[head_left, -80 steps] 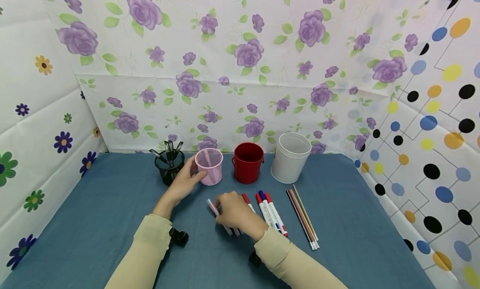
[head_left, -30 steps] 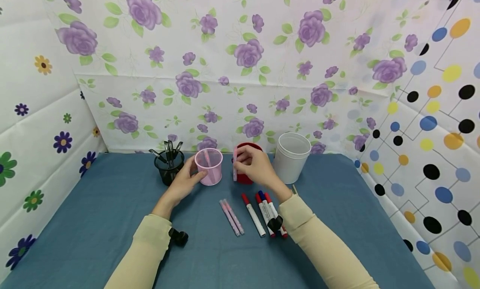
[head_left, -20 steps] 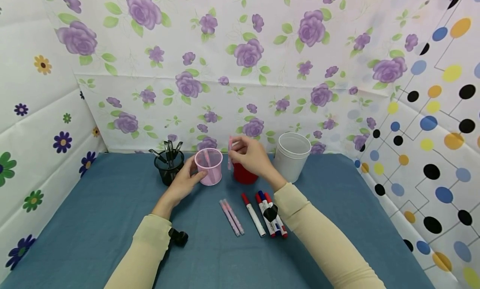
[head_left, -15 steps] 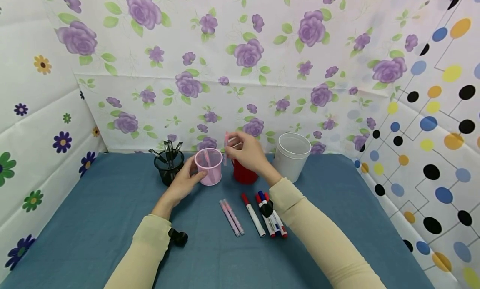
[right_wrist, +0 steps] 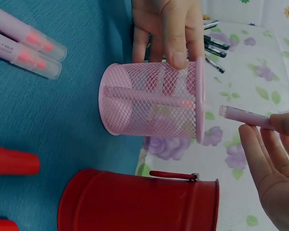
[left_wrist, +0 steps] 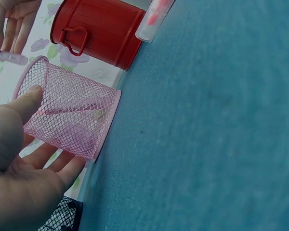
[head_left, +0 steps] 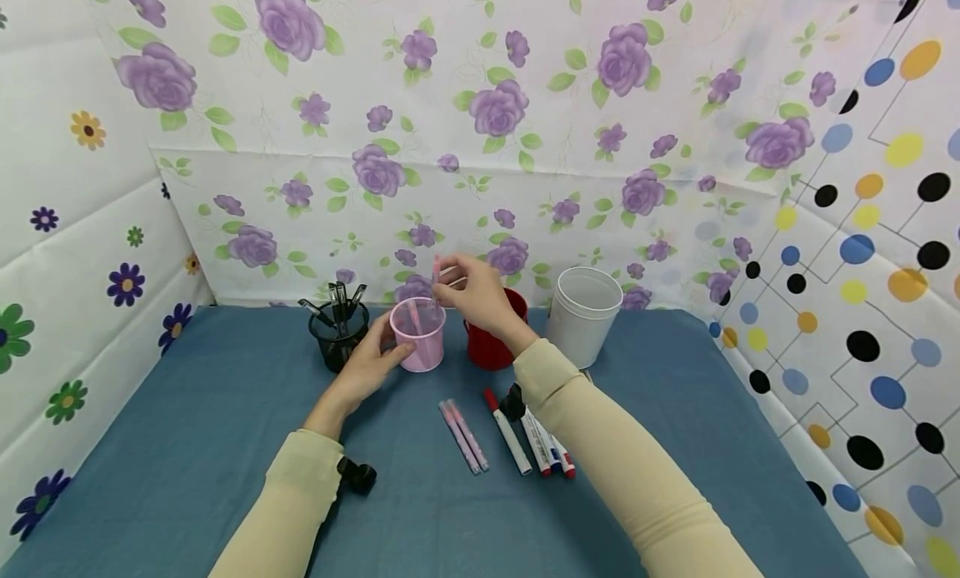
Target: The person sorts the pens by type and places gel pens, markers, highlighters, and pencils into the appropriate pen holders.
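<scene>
My left hand holds a pink mesh pen cup, thumb on the near side and fingers behind it. One pink highlighter leans inside, seen through the mesh. Above the cup's mouth, my right hand pinches another pink highlighter by its upper part. In the right wrist view that highlighter's lower end is just outside the rim, apart from it. Two more pink highlighters lie side by side on the blue cloth in front.
A black mesh cup with several black pens stands left of the pink one. To the right are a red bucket and a white bin. Several whiteboard markers lie under the right forearm, which mostly hides the pencils.
My right hand has picked up a pink highlighter from the cloth, lifted it past the red bucket and moved left over the pink cup. My left hand has stayed on the cup.
</scene>
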Demonstrator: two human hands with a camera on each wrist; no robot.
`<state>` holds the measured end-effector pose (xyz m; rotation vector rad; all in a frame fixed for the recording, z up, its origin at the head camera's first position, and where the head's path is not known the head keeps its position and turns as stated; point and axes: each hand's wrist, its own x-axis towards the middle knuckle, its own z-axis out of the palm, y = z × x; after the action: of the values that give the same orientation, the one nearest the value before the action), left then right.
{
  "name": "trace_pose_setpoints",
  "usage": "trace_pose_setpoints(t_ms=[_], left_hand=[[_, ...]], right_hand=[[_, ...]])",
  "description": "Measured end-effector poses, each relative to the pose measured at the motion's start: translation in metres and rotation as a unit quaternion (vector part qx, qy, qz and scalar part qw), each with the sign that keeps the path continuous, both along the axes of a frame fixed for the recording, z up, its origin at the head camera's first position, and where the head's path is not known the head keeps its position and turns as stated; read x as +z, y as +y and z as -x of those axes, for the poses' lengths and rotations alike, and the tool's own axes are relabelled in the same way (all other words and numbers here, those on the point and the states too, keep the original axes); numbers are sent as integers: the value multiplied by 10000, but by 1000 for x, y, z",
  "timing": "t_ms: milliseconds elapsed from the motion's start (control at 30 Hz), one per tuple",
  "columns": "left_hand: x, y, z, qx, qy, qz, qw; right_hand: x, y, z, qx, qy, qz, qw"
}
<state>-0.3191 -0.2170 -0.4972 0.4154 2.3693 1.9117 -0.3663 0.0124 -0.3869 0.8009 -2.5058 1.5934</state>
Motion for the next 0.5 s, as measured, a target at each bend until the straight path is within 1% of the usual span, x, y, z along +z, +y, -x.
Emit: trace_pose_setpoints(t_ms=[133,267,500], left_hand=[[-1,0,2,11,-60,-4,10000],[-2,-1,2,-14,-34,-20,10000],[-1,-1,2,-19,15,-23,10000]], right_hand=[[-6,-5,4,79,-66,-28,9999],[-11,-9,6,115,-107,-89,9998],[-19,-12,7,66,-259,-249,9993]])
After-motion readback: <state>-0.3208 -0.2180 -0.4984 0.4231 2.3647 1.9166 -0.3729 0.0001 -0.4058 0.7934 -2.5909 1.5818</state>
